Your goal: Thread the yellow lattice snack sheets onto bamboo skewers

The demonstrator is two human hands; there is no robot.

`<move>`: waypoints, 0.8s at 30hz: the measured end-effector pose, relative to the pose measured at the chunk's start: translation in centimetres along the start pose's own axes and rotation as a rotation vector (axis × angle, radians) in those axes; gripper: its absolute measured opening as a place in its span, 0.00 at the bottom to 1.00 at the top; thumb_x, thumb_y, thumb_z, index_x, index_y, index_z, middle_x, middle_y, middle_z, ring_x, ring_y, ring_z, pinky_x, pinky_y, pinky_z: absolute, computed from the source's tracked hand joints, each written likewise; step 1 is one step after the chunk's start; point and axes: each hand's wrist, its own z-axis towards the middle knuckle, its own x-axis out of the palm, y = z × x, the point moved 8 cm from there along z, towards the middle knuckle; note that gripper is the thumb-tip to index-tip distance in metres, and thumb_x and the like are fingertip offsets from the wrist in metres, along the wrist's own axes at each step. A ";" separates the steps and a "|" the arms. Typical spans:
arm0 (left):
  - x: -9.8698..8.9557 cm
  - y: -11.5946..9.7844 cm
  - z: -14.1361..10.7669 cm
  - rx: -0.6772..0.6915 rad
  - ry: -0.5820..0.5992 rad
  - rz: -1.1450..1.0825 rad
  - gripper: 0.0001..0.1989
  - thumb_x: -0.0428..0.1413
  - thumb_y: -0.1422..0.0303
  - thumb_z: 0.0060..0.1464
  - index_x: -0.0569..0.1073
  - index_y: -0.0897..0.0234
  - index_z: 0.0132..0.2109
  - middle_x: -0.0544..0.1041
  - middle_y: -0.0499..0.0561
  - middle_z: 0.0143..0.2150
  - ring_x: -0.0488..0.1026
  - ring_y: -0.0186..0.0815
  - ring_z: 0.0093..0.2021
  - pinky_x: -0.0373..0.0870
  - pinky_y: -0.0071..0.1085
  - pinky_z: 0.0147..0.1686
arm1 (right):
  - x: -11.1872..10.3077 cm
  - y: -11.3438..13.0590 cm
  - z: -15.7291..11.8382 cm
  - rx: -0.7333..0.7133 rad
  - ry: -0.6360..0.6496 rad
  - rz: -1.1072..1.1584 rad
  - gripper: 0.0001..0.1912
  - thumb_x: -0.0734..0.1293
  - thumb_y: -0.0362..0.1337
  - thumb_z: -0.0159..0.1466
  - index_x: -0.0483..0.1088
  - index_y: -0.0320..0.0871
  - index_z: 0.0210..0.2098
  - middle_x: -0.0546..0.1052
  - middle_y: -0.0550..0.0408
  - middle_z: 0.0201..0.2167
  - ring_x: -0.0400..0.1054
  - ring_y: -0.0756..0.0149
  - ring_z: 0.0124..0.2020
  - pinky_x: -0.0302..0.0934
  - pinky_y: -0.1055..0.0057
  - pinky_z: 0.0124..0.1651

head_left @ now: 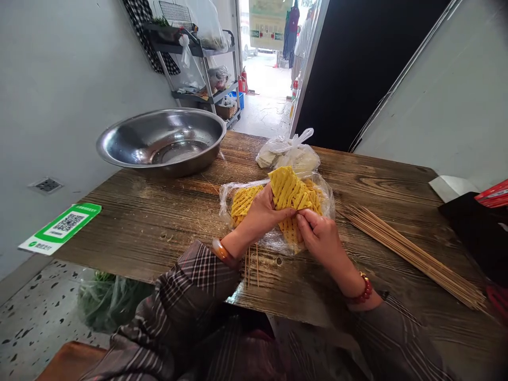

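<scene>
My left hand (265, 210) is closed around a yellow, slit-cut sheet of food (289, 188) that looks like scored tofu, held up and tilted. At the sheet's lower edge my right hand (319, 233) pinches it, the fingertips close to my left thumb. Whether a thin stick is also in that pinch is hidden. Beneath both hands a clear plastic bag (326, 197) lies spread open, with more yellow slit-cut sheets (243, 203) on it. A few thin wooden skewers (252, 267) rest on the table beside my left wrist.
A bundle of bamboo skewers (416, 256) lies to the right. Behind the sheets sits a tied plastic bag (291, 153) with pale contents. A large steel basin (162, 140) stands back left, a QR-code card (65, 227) on the left edge. A black box (472, 227) is far right on the wooden table (159, 233).
</scene>
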 end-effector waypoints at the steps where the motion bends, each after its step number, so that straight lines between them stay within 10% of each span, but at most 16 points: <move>1: 0.1 -0.1 0.0 -0.005 0.009 -0.036 0.31 0.71 0.69 0.39 0.70 0.63 0.51 0.76 0.54 0.52 0.72 0.43 0.53 0.68 0.41 0.55 | 0.0 0.0 0.0 0.000 -0.007 0.005 0.15 0.58 0.37 0.70 0.68 0.45 0.28 0.72 0.58 0.17 0.66 0.67 0.19 0.57 0.71 0.27; 17: -1.4 -1.3 0.6 -0.003 -0.095 -0.384 0.22 0.70 0.70 0.40 0.76 0.64 0.44 0.81 0.51 0.42 0.77 0.37 0.43 0.72 0.34 0.48 | 0.8 -0.4 -0.5 0.014 0.021 0.119 0.15 0.60 0.40 0.70 0.76 0.41 0.44 0.74 0.60 0.18 0.69 0.68 0.20 0.65 0.71 0.30; 24: -0.9 -1.2 0.3 -0.006 -0.086 -0.358 0.22 0.71 0.69 0.38 0.75 0.65 0.43 0.81 0.51 0.41 0.77 0.37 0.42 0.71 0.33 0.46 | 0.5 -0.3 -0.7 -0.031 -0.059 0.102 0.15 0.60 0.39 0.70 0.77 0.41 0.45 0.84 0.50 0.36 0.79 0.61 0.36 0.72 0.66 0.42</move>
